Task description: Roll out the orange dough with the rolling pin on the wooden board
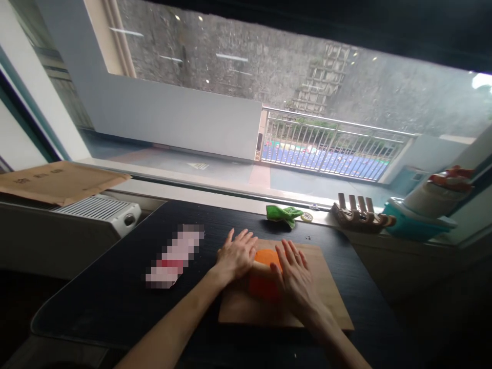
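Note:
A wooden rolling pin point(266, 268) lies across a flat piece of orange dough point(268, 256), whose near part point(263, 288) looks redder in the shade. Both rest on a light wooden board point(326, 297). My left hand point(237, 253) lies palm down over the pin's left end, fingers stretched forward. Over its right end, my right hand point(295, 269) is flat too, with fingers spread. The palms hide both ends of the pin. Neither hand is wrapped round it.
The board sits on a black table point(115, 297). A pixelated pinkish item point(175, 259) lies at left; a green cloth point(282, 215) and a small ring-shaped item point(306, 217) are at the far edge. A brown rack point(361, 215) and a teal container point(417, 225) stand right, by the window.

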`<state>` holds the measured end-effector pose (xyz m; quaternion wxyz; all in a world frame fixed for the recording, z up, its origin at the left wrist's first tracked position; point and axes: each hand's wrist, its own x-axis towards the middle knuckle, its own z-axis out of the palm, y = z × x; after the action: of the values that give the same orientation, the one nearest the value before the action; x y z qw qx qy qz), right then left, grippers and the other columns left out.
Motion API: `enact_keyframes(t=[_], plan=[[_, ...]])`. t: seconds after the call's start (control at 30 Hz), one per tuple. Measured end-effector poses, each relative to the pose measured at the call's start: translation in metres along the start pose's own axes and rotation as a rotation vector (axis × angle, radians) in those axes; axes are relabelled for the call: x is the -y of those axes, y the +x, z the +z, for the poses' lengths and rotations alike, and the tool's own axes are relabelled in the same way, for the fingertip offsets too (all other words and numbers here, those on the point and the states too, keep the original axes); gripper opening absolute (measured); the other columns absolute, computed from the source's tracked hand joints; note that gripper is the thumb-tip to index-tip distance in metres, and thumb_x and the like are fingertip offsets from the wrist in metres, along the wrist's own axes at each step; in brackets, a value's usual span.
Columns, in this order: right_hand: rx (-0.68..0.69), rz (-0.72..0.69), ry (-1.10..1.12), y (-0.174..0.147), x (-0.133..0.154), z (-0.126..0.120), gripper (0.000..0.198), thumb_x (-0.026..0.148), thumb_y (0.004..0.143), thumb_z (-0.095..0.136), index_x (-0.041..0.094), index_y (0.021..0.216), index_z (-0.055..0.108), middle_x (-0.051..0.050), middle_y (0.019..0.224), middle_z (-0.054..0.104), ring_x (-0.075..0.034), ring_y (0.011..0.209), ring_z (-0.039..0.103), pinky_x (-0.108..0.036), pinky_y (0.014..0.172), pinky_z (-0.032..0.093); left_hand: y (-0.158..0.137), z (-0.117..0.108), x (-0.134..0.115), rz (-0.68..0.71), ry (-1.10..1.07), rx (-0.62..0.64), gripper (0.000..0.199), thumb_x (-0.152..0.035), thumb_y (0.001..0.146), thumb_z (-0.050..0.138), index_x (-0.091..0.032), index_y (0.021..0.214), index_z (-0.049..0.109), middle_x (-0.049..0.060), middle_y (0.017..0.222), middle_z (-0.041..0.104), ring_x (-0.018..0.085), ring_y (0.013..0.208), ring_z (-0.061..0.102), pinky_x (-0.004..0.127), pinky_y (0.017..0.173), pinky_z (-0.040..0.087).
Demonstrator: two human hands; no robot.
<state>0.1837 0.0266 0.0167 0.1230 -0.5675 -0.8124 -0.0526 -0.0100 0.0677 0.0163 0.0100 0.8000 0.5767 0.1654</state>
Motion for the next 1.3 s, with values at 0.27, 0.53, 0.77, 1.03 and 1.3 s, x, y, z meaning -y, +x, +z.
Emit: enact_keyframes(t=[0.27,0.53,0.77,1.03,1.3], plan=[[0.103,0.121,0.001,0.009,0.003,0.006,0.059,0.049,0.094,0.031,0.008,0.136,0.042,-0.015,0.145,0.033,-0.029,0.137,0.022,-0.049,0.11,0.02,0.022,0.006,-0.002,-0.008,-0.001,0.074,0.047,-0.034,0.093,0.028,-0.014,0.13,0.049,0.012,0.139,0.046,0.024,0.135,0.033,0.054,0.11,0.019],[-0.19,-0.171,0.036,-0.077,0.022,0.023,0.067,0.055,0.088,0.043,0.014,0.141,0.034,-0.011,0.146,0.032,-0.025,0.136,0.026,-0.04,0.108,0.029,-0.064,-0.011,0.002,0.133,-0.008,0.076,0.045,-0.034,0.095,0.027,-0.02,0.135,0.043,0.005,0.142,0.044,0.021,0.136,0.031,0.049,0.113,0.015],[0.107,0.146,-0.038,0.026,-0.011,-0.003,0.058,0.047,0.095,0.029,0.007,0.136,0.042,-0.013,0.145,0.035,-0.027,0.137,0.023,-0.045,0.111,0.021,0.041,0.01,-0.003,-0.059,0.004,0.031,0.049,-0.04,0.094,0.025,-0.015,0.122,0.056,0.013,0.133,0.054,0.027,0.133,0.035,0.057,0.108,0.02],[-0.206,-0.15,-0.04,-0.068,0.012,0.027,0.071,0.053,0.089,0.042,0.011,0.144,0.027,-0.013,0.147,0.029,-0.027,0.137,0.022,-0.042,0.107,0.031,-0.053,0.002,-0.002,0.046,0.04,-0.069,0.049,-0.039,0.093,0.031,-0.016,0.133,0.046,0.009,0.14,0.046,0.025,0.134,0.033,0.052,0.112,0.016],[-0.075,-0.028,0.008,-0.027,0.003,0.013,0.059,0.048,0.094,0.034,0.011,0.14,0.037,-0.01,0.147,0.032,-0.026,0.138,0.019,-0.044,0.111,0.021,-0.019,0.005,-0.005,-0.049,0.05,-0.04,0.048,-0.038,0.093,0.028,-0.016,0.13,0.049,0.009,0.139,0.048,0.027,0.135,0.032,0.055,0.111,0.015]])
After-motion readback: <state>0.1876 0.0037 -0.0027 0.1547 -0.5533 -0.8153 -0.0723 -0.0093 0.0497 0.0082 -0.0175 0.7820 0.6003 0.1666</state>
